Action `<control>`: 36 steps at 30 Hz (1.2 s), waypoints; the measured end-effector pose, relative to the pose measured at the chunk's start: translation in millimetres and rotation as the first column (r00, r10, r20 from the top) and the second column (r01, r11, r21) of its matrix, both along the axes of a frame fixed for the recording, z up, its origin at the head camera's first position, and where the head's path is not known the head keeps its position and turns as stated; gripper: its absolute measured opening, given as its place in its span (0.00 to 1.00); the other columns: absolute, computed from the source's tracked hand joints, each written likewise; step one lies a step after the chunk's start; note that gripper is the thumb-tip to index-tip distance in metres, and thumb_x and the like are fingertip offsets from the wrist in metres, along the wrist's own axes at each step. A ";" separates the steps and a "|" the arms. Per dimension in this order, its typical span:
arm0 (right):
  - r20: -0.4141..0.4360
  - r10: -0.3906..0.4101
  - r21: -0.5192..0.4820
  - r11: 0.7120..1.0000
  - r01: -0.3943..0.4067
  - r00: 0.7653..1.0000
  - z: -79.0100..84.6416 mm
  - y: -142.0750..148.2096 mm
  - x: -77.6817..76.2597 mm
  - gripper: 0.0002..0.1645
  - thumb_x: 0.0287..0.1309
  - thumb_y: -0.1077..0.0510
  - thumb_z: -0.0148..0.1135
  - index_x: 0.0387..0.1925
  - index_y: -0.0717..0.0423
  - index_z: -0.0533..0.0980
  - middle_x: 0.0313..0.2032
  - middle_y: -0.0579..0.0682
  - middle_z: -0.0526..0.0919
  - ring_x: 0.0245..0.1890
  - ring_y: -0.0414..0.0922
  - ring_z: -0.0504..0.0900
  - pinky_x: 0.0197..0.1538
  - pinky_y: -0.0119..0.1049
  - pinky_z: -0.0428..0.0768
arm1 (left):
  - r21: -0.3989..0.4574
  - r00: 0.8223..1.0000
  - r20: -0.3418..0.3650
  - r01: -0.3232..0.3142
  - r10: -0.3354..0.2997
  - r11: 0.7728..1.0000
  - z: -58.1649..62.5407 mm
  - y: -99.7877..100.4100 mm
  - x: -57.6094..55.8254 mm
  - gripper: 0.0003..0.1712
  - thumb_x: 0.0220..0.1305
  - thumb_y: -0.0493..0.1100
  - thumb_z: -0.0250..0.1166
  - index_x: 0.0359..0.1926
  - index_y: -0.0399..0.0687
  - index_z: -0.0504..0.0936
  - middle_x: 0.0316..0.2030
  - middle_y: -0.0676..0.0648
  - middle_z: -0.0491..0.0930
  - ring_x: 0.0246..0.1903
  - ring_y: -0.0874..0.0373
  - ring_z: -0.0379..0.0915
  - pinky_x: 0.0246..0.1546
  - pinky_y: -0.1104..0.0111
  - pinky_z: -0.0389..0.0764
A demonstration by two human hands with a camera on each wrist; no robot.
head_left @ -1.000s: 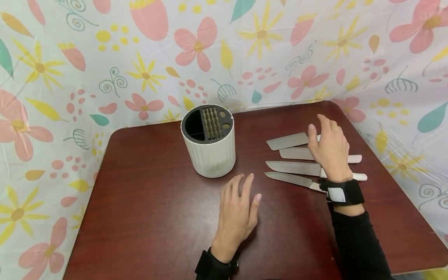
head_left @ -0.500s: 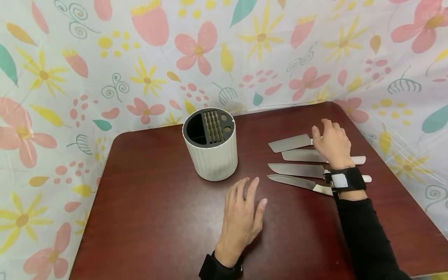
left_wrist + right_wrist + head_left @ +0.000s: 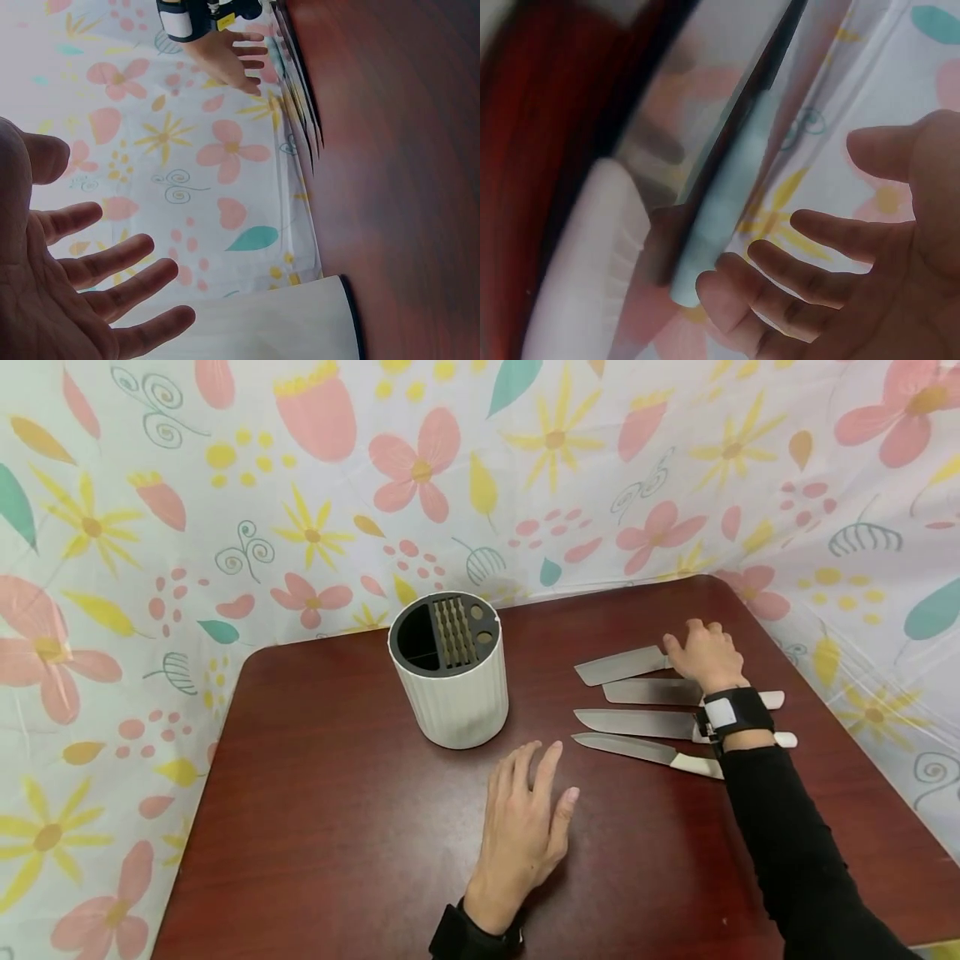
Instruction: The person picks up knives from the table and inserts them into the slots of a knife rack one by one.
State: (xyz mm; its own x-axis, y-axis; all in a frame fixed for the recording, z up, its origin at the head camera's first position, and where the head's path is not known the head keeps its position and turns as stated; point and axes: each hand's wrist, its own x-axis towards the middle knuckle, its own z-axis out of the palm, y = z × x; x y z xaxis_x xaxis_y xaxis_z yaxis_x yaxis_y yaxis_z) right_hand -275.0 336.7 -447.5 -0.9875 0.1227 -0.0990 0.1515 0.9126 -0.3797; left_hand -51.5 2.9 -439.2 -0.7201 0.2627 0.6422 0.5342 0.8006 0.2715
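Several knives with pale handles lie side by side on the right of the table, blades to the left. My right hand [image 3: 708,656] is over the handle of the farthest one, a broad knife [image 3: 621,666]. In the right wrist view its fingers [image 3: 802,274] are spread and loosely bent, fingertips close to a pale knife handle [image 3: 724,202]. Nearer me lie a second broad knife [image 3: 651,692], a pointed knife [image 3: 633,723] and a slimmer knife [image 3: 622,745]. My left hand [image 3: 517,831], relaxed and holding nothing, hovers in front of the white knife block [image 3: 453,706].
The knife block's dark top [image 3: 450,631] has wavy slots, two round holes and a large opening on the left. A flowered sheet [image 3: 300,485] hangs behind the dark red table [image 3: 315,827] and along its sides.
My right hand has drawn a little lower and farther back over the knife handles, uncovering more of the nearer knives. The left hand has shifted slightly right. The knives lie as before.
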 end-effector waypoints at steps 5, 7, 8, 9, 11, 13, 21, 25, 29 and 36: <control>0.021 0.016 0.021 1.000 -0.017 1.000 1.4 4.4 -7.2 0.47 0.74 0.35 0.38 0.73 0.72 0.55 0.66 0.83 0.55 0.66 0.80 0.53 0.56 0.77 0.65 | 0.004 1.000 -0.008 0.000 0.000 1.000 0.7 1.6 1.0 0.27 0.78 0.55 0.49 0.68 0.46 0.73 0.59 0.41 0.77 0.57 0.47 0.76 0.56 0.54 0.79; 0.030 0.012 0.026 1.000 -0.013 0.999 2.9 6.6 -7.7 0.46 0.74 0.36 0.39 0.72 0.72 0.55 0.66 0.83 0.54 0.66 0.80 0.52 0.56 0.77 0.65 | 0.000 1.000 -0.008 0.006 -0.006 1.000 0.9 2.7 1.3 0.27 0.78 0.54 0.50 0.68 0.46 0.72 0.59 0.41 0.77 0.57 0.47 0.76 0.57 0.55 0.79; 0.035 0.010 0.029 1.000 -0.011 0.999 3.5 7.9 -7.8 0.46 0.74 0.37 0.39 0.72 0.72 0.55 0.66 0.84 0.54 0.66 0.81 0.52 0.56 0.77 0.65 | -0.004 1.000 -0.008 0.010 -0.010 1.000 1.0 3.3 1.5 0.27 0.78 0.54 0.50 0.68 0.46 0.72 0.59 0.41 0.77 0.57 0.47 0.76 0.57 0.55 0.79; 0.041 0.007 0.032 0.999 -0.008 0.999 4.2 9.1 -7.7 0.45 0.74 0.37 0.40 0.72 0.73 0.55 0.66 0.84 0.54 0.66 0.81 0.51 0.56 0.77 0.65 | -0.009 1.000 -0.008 0.013 -0.013 1.000 1.1 3.9 1.8 0.27 0.78 0.54 0.50 0.68 0.47 0.72 0.59 0.41 0.77 0.58 0.47 0.76 0.58 0.55 0.78; 0.049 0.007 0.035 0.999 -0.009 0.999 5.1 11.7 -8.0 0.45 0.75 0.38 0.40 0.71 0.74 0.55 0.66 0.85 0.53 0.67 0.82 0.50 0.56 0.77 0.65 | -0.016 1.000 -0.009 0.023 -0.023 1.000 1.3 5.2 2.5 0.27 0.77 0.54 0.50 0.69 0.47 0.72 0.59 0.41 0.77 0.58 0.48 0.77 0.59 0.55 0.78; 0.053 0.011 0.035 0.999 -0.013 0.999 5.5 14.5 -9.3 0.44 0.75 0.39 0.40 0.71 0.75 0.56 0.66 0.86 0.52 0.67 0.82 0.49 0.57 0.77 0.65 | -0.022 0.999 -0.012 0.032 -0.032 0.999 1.5 6.2 3.2 0.27 0.77 0.54 0.50 0.69 0.46 0.71 0.59 0.41 0.77 0.58 0.48 0.77 0.59 0.56 0.78; 0.104 -0.014 0.042 0.999 0.010 0.994 3.2 29.6 -11.6 0.44 0.72 0.46 0.46 0.68 0.82 0.56 0.65 0.90 0.48 0.65 0.86 0.48 0.57 0.76 0.66 | -0.050 0.998 -0.028 0.060 -0.061 0.997 3.3 10.1 10.1 0.27 0.77 0.53 0.52 0.68 0.46 0.72 0.58 0.42 0.77 0.57 0.49 0.77 0.60 0.57 0.78; 0.145 -0.053 0.038 0.998 0.048 0.988 2.5 37.2 -11.5 0.46 0.70 0.46 0.48 0.67 0.86 0.55 0.64 0.92 0.46 0.65 0.87 0.47 0.58 0.77 0.66 | -0.063 0.997 -0.038 0.071 -0.073 0.995 2.6 12.6 12.0 0.27 0.76 0.53 0.53 0.68 0.46 0.72 0.58 0.41 0.78 0.57 0.49 0.77 0.60 0.57 0.78; 0.190 -0.074 0.043 0.997 0.067 0.979 2.9 41.8 -13.1 0.48 0.70 0.44 0.48 0.66 0.88 0.55 0.64 0.94 0.44 0.65 0.88 0.46 0.60 0.77 0.65 | -0.076 0.996 -0.035 0.076 -0.079 0.994 3.0 14.1 13.3 0.28 0.73 0.53 0.58 0.68 0.47 0.72 0.58 0.42 0.78 0.58 0.50 0.76 0.60 0.57 0.77; 0.266 -0.088 0.031 0.996 0.082 0.960 4.5 46.6 -16.2 0.56 0.70 0.37 0.44 0.71 0.86 0.45 0.66 0.94 0.39 0.66 0.89 0.45 0.66 0.78 0.59 | -0.092 0.995 -0.033 0.088 -0.091 0.992 2.8 15.3 13.4 0.29 0.71 0.53 0.60 0.68 0.48 0.72 0.58 0.43 0.77 0.58 0.50 0.75 0.60 0.57 0.77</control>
State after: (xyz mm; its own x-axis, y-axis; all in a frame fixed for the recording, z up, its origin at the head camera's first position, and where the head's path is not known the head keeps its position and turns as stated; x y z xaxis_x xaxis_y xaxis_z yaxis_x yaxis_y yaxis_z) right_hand -291.1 383.4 -443.0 -0.9113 0.2097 -0.3544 0.3224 0.8987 -0.2972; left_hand -38.1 18.1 -436.4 -0.6670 0.3836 0.6387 0.6134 0.7694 0.1785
